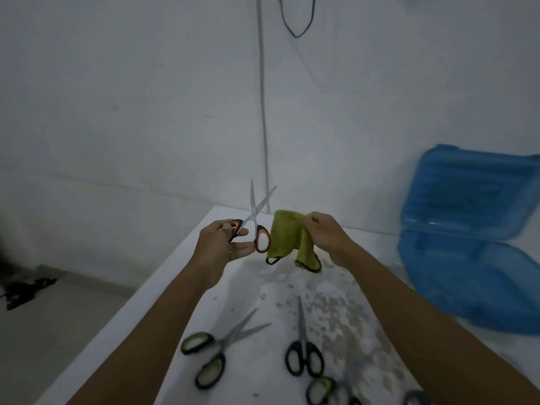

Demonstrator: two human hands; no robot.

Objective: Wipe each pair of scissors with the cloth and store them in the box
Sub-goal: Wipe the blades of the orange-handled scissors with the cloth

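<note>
My left hand (223, 244) holds the orange-and-black scissors (255, 222) by one handle loop above the table, blades spread apart and pointing up. Right beside them my right hand (323, 232) pinches a green cloth (287, 238) that hangs down with its black-edged corners loose. The blue plastic box (467, 276) lies with its lid up at the right, the lid leaning against the wall. On the table near me lie green-handled scissors (216, 349) with their blades apart, black-handled scissors (304, 349) with blades together, and another green-handled pair (324, 390) at the bottom edge.
The white table (163, 311) has a worn, speckled patch in the middle, and its left edge drops to the floor. A blue handle (416, 399) peeks in at the bottom right. A dark object (26, 290) lies on the floor at left. A black cable (295, 19) hangs on the wall.
</note>
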